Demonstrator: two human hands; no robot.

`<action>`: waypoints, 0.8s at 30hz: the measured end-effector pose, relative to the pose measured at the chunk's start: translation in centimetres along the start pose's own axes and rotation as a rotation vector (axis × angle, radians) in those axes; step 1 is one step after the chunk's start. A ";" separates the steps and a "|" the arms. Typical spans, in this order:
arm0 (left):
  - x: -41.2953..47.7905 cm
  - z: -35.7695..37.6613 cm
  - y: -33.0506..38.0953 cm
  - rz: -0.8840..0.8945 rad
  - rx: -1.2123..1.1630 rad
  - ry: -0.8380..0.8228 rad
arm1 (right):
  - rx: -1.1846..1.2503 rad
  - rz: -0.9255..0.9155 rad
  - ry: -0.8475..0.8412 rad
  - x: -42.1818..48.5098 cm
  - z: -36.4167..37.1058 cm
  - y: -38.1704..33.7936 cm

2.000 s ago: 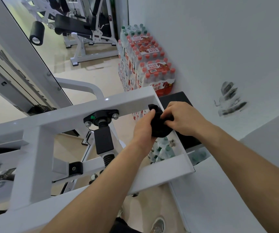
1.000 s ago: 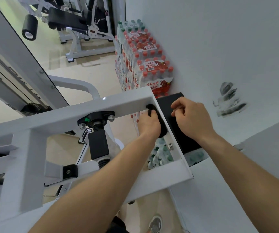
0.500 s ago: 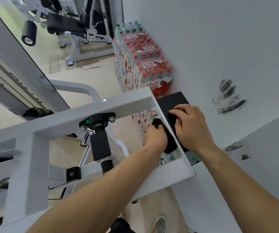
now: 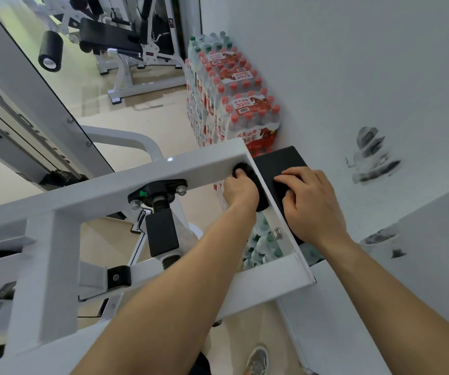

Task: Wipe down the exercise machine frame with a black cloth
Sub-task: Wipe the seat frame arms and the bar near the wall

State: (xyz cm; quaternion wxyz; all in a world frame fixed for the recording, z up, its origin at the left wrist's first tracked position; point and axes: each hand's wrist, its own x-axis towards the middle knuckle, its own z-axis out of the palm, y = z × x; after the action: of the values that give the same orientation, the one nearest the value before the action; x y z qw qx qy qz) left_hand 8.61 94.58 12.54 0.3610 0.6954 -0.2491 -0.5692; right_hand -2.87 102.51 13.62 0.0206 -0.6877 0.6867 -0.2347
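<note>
The white exercise machine frame [image 4: 115, 196] fills the left and centre of the head view. My left hand [image 4: 241, 192] grips a bunched black cloth [image 4: 261, 201] and presses it against the inner side of the frame's right bar, close to the far corner. My right hand [image 4: 314, 204] rests on the black pad [image 4: 277, 161] fixed to the outer side of that bar, fingers lightly bent over the pad's top. Most of the cloth is hidden under my left hand.
Stacked packs of red-capped water bottles [image 4: 245, 112] stand against the white wall [image 4: 353, 63] just beyond the frame. Another machine with a black bench [image 4: 109, 36] stands far back. A black adjuster knob and spring [image 4: 161, 201] sit under the frame's cross bar. My shoe [image 4: 257, 361] shows below.
My left hand slid the cloth down the right bar towards me, then back up to the far corner. My right hand let go of the cloth and settled on the black pad.
</note>
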 end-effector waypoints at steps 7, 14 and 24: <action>-4.4 -1.8 -4.4 0.022 0.301 -0.228 | -0.007 0.008 0.018 0.1 0.1 0.1; -5.3 -3.2 -4.0 0.177 0.545 -0.360 | -0.021 0.016 0.022 0.1 0.3 0.0; -4.2 -5.8 -5.5 0.253 0.818 -0.676 | -0.016 0.020 0.052 -0.1 0.4 0.0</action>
State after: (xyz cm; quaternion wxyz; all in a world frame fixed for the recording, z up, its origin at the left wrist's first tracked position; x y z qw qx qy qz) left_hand 12.88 102.40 11.35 0.0268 0.5219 -0.6342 -0.5698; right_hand -2.76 102.50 13.25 -0.0004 -0.6747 0.6955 -0.2469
